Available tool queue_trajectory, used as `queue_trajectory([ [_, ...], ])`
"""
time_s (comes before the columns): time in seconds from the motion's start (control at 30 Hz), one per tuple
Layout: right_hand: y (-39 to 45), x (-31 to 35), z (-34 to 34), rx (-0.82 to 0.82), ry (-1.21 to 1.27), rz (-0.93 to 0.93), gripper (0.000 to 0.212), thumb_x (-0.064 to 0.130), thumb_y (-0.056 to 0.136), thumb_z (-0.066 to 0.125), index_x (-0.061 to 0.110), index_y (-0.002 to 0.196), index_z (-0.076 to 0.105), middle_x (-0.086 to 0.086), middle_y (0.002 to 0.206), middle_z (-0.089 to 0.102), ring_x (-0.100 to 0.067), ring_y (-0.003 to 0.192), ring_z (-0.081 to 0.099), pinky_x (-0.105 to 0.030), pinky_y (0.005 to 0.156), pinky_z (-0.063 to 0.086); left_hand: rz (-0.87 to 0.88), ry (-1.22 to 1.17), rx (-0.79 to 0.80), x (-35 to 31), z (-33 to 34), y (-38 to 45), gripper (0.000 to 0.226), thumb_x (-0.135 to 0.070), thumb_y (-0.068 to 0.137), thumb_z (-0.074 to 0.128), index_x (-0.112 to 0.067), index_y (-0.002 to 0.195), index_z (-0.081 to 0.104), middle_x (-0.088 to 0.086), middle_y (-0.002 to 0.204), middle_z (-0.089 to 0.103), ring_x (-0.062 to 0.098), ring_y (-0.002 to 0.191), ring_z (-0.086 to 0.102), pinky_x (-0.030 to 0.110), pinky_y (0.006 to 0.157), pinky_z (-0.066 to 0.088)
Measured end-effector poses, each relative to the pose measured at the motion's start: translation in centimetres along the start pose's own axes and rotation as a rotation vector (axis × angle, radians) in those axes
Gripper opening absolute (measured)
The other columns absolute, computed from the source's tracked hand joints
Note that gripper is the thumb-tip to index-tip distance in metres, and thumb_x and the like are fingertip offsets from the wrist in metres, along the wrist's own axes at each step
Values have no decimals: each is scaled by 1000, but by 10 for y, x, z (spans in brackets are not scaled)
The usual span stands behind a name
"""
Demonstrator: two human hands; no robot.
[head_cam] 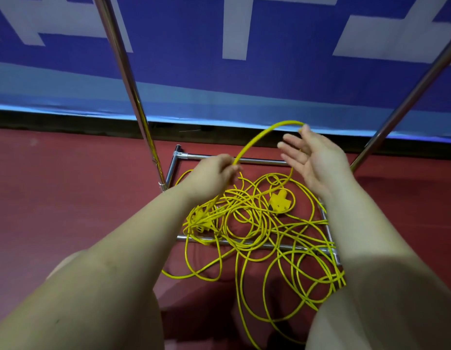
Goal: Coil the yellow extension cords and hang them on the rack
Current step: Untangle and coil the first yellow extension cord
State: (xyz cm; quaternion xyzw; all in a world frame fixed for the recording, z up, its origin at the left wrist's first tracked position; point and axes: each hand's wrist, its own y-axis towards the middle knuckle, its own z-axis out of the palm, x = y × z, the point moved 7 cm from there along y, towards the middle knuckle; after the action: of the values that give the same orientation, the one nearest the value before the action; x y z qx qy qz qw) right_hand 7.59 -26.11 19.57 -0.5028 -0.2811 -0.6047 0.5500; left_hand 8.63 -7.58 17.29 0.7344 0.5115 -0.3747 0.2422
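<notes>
Yellow cord (257, 223) lies tangled on the floor over the rack (244, 160) base. It looks light, springy and kink-prone. The left hand (214, 175) pinches one arching strand; the right hand (313, 157), fingers spread, guides the loop. Best gripped near a socket block (280, 200).

two slanting rack poles (133, 97) flank open room between them, and the blue banner (219, 79) closes it behind. below, tangled yellow cords (257, 223) (draped over the rack's base bars (259, 161)) clutter the red floor (67, 185), bare at left.

Rack poles (126, 72) cropped above; cord tangle (257, 223) partly behind forearms.
</notes>
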Motion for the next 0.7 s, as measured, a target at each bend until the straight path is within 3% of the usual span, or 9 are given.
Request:
queue_trajectory([
  [0.13,-18,-37,23,353,-732,1,47,22,84,66,12,127,51,5,97,65,-4,87,63,-22,81,48,-151,-691,-111,-4,-5,2,22,-15,101,40,-17,86,56,0,76,60,3,59,61,23,55,53],
  [0.2,-31,-65,32,529,-894,66,43,20,84,67,10,123,54,1,103,65,-7,95,61,-25,90,48,-189,-926,-88,-10,-1,2,21,-14,101,39,-15,88,56,0,79,60,3,61,64,22,55,54],
  [0.27,-36,-74,35,570,-933,38,21,17,88,63,7,106,61,-9,102,68,-13,92,64,-36,94,49,-206,-1064,-94,-13,0,4,20,-13,101,39,-14,90,55,0,80,61,5,62,67,22,55,54],
  [0.33,-36,-73,34,547,-860,64,12,15,93,55,5,91,60,-11,94,68,-10,77,68,-36,85,53,-203,-1120,-131,-13,-1,8,18,-12,101,39,-13,93,55,2,84,63,8,66,68,22,58,55],
  [0.4,-35,-64,29,481,-771,82,18,14,96,48,-1,94,58,-4,88,67,-2,66,67,-24,71,55,-189,-1109,-93,-15,3,11,17,-16,101,39,-12,103,56,4,92,64,12,75,67,26,69,56],
  [0.47,-31,-47,21,374,-611,69,19,15,98,44,3,92,58,0,79,67,-4,62,68,-20,65,55,-168,-897,50,-20,18,8,21,-22,100,42,-13,114,55,-1,93,67,10,80,64,29,78,53],
  [0.57,-22,-20,-2,144,-252,53,21,18,99,43,13,86,59,1,69,69,-10,60,69,-21,59,57,-91,-566,271,-28,43,-2,24,-17,100,44,-10,117,58,-13,78,68,-7,62,58,10,61,46],
  [0.63,-17,-9,-17,12,-51,75,21,20,99,43,14,87,58,1,67,70,-10,59,69,-21,57,57,-77,-552,282,-27,46,-2,23,-17,99,46,-15,118,59,-5,97,67,-3,75,61,10,69,45],
  [0.7,-16,-2,-22,-31,150,101,21,22,100,40,15,88,56,3,63,71,-9,59,69,-21,57,57,-47,-433,249,-23,41,0,19,-18,98,49,-22,115,58,-4,101,65,3,83,57,13,78,44],
])
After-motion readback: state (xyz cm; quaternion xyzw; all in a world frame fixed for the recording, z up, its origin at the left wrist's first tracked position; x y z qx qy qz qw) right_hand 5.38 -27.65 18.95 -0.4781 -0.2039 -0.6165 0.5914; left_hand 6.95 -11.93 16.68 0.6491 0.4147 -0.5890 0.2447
